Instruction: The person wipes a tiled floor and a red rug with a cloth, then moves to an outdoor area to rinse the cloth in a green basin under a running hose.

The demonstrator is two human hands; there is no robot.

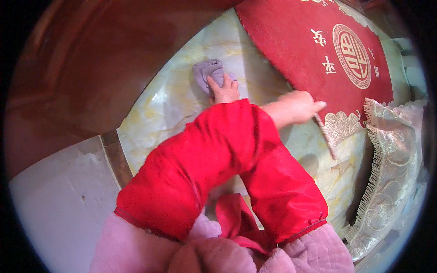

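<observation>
My forearms, in red oversleeves, appear crossed. My left hand (295,107) reaches across to the right and is closed on the near edge of a red floor mat (290,44); its striped edge runs down from my fingers, and the grip itself is partly hidden. The mat bears a round emblem and pale characters. Farther left, my right hand (225,90) presses a bunched purple cloth (208,70) onto the glossy marbled floor (167,95), fingers spread over it.
A dark reddish-brown wooden panel (85,68) curves along the upper left. A grey-white surface (65,191) lies at the lower left. At the right hangs a fringed, patterned pale cloth (389,174). A red strap (234,211) shows between my sleeves.
</observation>
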